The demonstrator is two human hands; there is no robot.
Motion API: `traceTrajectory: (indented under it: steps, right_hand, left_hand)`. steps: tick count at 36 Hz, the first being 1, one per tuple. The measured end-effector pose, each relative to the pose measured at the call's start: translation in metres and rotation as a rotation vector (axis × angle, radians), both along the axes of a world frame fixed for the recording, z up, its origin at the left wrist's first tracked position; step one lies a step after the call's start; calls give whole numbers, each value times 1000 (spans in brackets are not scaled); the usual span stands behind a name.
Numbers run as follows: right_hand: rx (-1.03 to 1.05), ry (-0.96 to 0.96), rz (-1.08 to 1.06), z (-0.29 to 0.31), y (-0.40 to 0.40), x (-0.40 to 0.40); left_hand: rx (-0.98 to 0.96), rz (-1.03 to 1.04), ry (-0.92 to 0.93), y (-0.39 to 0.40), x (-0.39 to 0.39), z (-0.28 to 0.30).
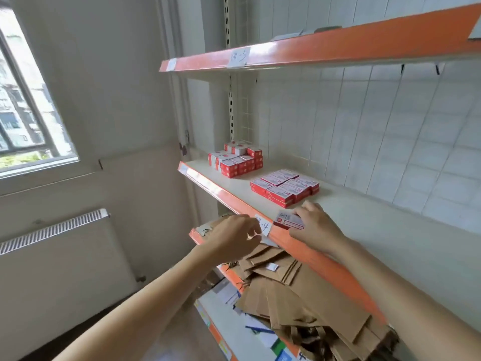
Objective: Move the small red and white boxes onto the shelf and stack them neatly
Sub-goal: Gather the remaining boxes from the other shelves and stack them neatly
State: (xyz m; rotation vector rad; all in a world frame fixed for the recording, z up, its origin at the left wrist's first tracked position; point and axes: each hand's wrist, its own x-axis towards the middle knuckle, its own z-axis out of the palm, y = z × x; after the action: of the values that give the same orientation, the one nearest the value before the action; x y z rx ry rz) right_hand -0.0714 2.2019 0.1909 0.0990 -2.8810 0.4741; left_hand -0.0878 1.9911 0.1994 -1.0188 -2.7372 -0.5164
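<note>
Fingers (303, 212) of our right hand (316, 227) clamp a red and white box (289, 220) at the shelf (364, 225) lip; left hand (234, 237) loosely curled, empty. We should slide it beyond the fingertips, square against the flat stack (285, 187).

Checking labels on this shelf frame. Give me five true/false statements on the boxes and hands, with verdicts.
1. The right hand holds a red and white box at the front edge of the middle shelf. True.
2. The left hand carries a box. False: no box shows in it; it is below the shelf edge by the paper label.
3. Two groups of red and white boxes already sit on the middle shelf. True: a taller stack near the back left and a flatter group.
4. The top shelf is full of red boxes. False: none show there.
5. Brown paper bags lie on the shelf below. True.
</note>
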Motion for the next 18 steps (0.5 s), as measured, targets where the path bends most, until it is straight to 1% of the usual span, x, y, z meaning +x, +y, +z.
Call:
traceTrajectory:
  steps: [2, 6, 8, 11, 13, 15, 18]
  right_hand:
    - [-27, 12, -69, -3, 11, -16]
    - [-30, -76, -134, -20, 27, -31]
    - [-97, -102, -124, -26, 32, -32]
    - [-180, -173, -51, -29, 46, -38]
    - [-292, -228, -56, -28, 56, -40]
    - [-429, -186, -143, -30, 65, -39]
    - [-586, 29, -351, -39, 72, -31]
  left_hand:
    - [39, -12, 13, 9, -17, 1]
    - [124, -78, 12, 29, -38, -11]
    - [137, -128, -1, 38, -50, -14]
    - [166, -197, -46, 55, -72, -14]
    - [172, -247, -76, 68, -87, -16]
    - [123, -310, -117, 80, -98, -20]
    - [38, -390, -205, 91, -113, -29]
